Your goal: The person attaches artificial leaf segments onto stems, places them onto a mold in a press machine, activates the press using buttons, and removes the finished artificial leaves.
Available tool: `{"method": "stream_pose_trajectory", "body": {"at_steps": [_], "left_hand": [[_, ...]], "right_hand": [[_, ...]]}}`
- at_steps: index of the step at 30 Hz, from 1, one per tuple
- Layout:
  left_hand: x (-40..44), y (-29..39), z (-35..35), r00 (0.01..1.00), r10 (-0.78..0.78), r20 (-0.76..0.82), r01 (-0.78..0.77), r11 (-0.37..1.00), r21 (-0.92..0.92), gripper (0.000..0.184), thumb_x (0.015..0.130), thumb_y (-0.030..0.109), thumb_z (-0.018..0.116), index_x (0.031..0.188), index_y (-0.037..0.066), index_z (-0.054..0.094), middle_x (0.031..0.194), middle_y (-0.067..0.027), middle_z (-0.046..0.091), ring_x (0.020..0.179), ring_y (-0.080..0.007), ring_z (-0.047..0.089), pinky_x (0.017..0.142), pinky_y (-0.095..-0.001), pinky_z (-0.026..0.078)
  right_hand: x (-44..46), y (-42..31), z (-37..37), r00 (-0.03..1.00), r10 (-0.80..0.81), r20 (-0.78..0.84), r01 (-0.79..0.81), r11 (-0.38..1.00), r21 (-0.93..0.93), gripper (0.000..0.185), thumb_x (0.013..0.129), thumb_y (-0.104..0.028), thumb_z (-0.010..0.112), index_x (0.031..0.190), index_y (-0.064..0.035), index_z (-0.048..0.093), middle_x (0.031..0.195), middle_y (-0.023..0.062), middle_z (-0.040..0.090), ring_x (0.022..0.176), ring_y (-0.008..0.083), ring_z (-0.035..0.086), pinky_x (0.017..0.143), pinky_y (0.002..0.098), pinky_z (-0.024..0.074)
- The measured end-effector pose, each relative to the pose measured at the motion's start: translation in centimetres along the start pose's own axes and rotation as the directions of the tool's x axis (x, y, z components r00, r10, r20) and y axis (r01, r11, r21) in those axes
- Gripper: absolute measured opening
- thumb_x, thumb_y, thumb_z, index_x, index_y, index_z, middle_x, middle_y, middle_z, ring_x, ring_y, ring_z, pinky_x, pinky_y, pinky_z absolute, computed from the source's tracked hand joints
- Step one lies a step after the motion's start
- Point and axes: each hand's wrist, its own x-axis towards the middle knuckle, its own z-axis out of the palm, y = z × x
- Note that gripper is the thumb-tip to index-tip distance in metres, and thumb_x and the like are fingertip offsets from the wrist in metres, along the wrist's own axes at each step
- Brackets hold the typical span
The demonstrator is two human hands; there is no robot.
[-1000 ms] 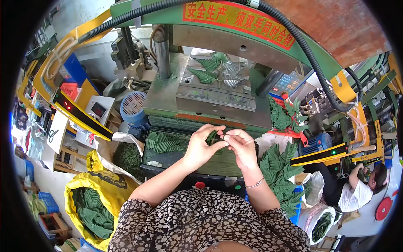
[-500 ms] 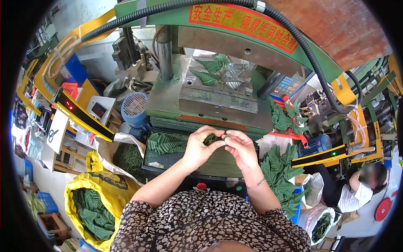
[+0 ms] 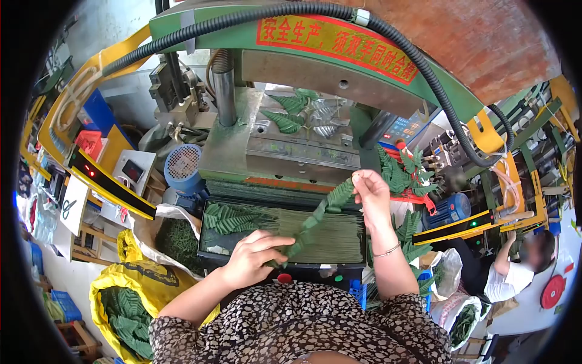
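The green leaf strip [image 3: 318, 217] looks light, bendy and easy to tear. The right hand's [image 3: 374, 197] fingers pinch its top end; the left hand's [image 3: 250, 258] fingers hold it low. Soft pinches near the ends suit it.

Leaves [image 3: 124, 312] in sack [image 3: 156, 280]; tray [image 3: 221, 246] before press [image 3: 303, 151].

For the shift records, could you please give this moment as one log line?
right hand: pinching leafy strip by upper end | left hand: at its lower end | strip: slanting above stems | die: leaves on top
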Motion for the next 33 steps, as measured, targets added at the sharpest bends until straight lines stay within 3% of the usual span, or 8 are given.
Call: {"method": "stream_pose_trajectory", "body": {"at_steps": [7, 10, 12, 20, 25, 27, 31, 33], "left_hand": [[0.1, -0.4, 0.3, 0.992, -0.108, 0.068, 0.113, 0.991, -0.07, 0.019, 0.07, -0.003, 0.075, 0.082, 0.006, 0.064, 0.107, -0.005, 0.073, 0.112, -0.0286, 0.064, 0.093, -0.0391, 0.054], [1.7, -0.9, 0.5, 0.986, -0.16, 0.048, 0.165, 0.976, -0.143, 0.019, 0.075, -0.002, 0.073, 0.092, 0.006, 0.069, 0.099, -0.0074, 0.073, 0.099, -0.0273, 0.069, 0.085, -0.037, 0.057], [2.2, -1.8, 0.9, 0.98, -0.179, 0.09, 0.19, 0.973, -0.128, 0.022, 0.076, 0.0, 0.074, 0.097, 0.006, 0.07, 0.096, -0.0079, 0.072, 0.094, -0.0269, 0.07, 0.081, -0.0363, 0.056], [6.4, -3.8, 1.0, 0.94, -0.331, -0.081, 0.316, 0.936, -0.153, 0.048, 0.079, 0.008, 0.08, 0.124, 0.008, 0.064, 0.104, -0.012, 0.071, 0.085, -0.0199, 0.07, 0.083, -0.0323, 0.055], [9.1, -4.1, -0.2, 0.834, -0.543, -0.099, 0.482, 0.805, -0.346, 0.074, 0.075, 0.003, 0.082, 0.141, 0.011, 0.049, 0.088, -0.0033, 0.067, 0.079, -0.0092, 0.062, 0.079, -0.027, 0.051], [9.6, -4.0, -0.9, 0.796, -0.599, -0.087, 0.517, 0.748, -0.417, 0.079, 0.074, 0.002, 0.082, 0.144, 0.011, 0.046, 0.079, 0.0013, 0.061, 0.075, -0.0059, 0.054, 0.075, -0.0235, 0.048], [10.1, -4.1, -0.8, 0.812, -0.58, -0.067, 0.5, 0.749, -0.434, 0.082, 0.072, 0.001, 0.083, 0.145, 0.011, 0.045, 0.079, 0.0014, 0.062, 0.077, -0.0059, 0.056, 0.082, -0.0248, 0.047], [10.0, -3.7, -0.5, 0.846, -0.531, -0.052, 0.458, 0.771, -0.442, 0.081, 0.073, 0.002, 0.083, 0.145, 0.009, 0.045, 0.086, -0.0014, 0.067, 0.083, -0.0079, 0.06, 0.089, -0.0277, 0.047]], "right_hand": [[8.3, -5.3, 3.6, 0.958, -0.108, 0.267, 0.12, 0.992, -0.029, 0.012, 0.092, -0.011, 0.068, 0.102, -0.0052, 0.066, 0.082, -0.0028, 0.063, 0.068, 0.005, 0.055, 0.058, 0.0206, 0.0418], [16.4, -4.9, 5.4, 0.997, -0.044, 0.063, 0.058, 0.97, -0.236, 0.024, 0.089, -0.012, 0.067, 0.111, -0.0045, 0.065, 0.095, 0.0048, 0.067, 0.08, 0.0134, 0.06, 0.068, 0.0288, 0.0486], [22.4, -1.5, 5.4, 0.791, -0.602, 0.107, 0.508, 0.551, -0.662, 0.033, 0.09, -0.023, 0.065, 0.117, -0.0044, 0.065, 0.111, 0.0117, 0.067, 0.1, 0.0261, 0.062, 0.087, 0.041, 0.0484], [27.4, 1.6, 4.3, 0.676, -0.679, 0.287, 0.631, 0.332, -0.701, 0.043, 0.091, -0.035, 0.063, 0.124, -0.0083, 0.062, 0.13, 0.0167, 0.061, 0.124, 0.0359, 0.052, 0.104, 0.0469, 0.0391], [22.6, -1.1, 5.5, 0.544, -0.738, 0.398, 0.6, 0.011, -0.8, 0.033, 0.092, -0.033, 0.065, 0.112, -0.0066, 0.068, 0.106, 0.0094, 0.07, 0.098, 0.0266, 0.065, 0.088, 0.0416, 0.0492], [14.8, -4.4, 6.6, 0.904, -0.109, 0.414, 0.334, 0.785, -0.522, 0.022, 0.088, -0.025, 0.072, 0.102, -0.008, 0.07, 0.084, 0.0004, 0.069, 0.075, 0.0104, 0.061, 0.07, 0.0287, 0.0494], [3.5, -7.1, 7.6, 0.608, 0.147, 0.78, 0.546, 0.635, -0.546, 0.015, 0.083, -0.019, 0.079, 0.085, -0.0067, 0.071, 0.068, -0.0066, 0.06, 0.061, 0.0037, 0.05, 0.054, 0.0247, 0.0388], [3.9, -4.9, 6.8, 0.696, 0.029, 0.717, 0.49, 0.71, -0.505, 0.012, 0.086, -0.014, 0.075, 0.084, -0.0037, 0.069, 0.068, -0.0062, 0.058, 0.063, 0.0035, 0.05, 0.056, 0.0243, 0.0406]]}}
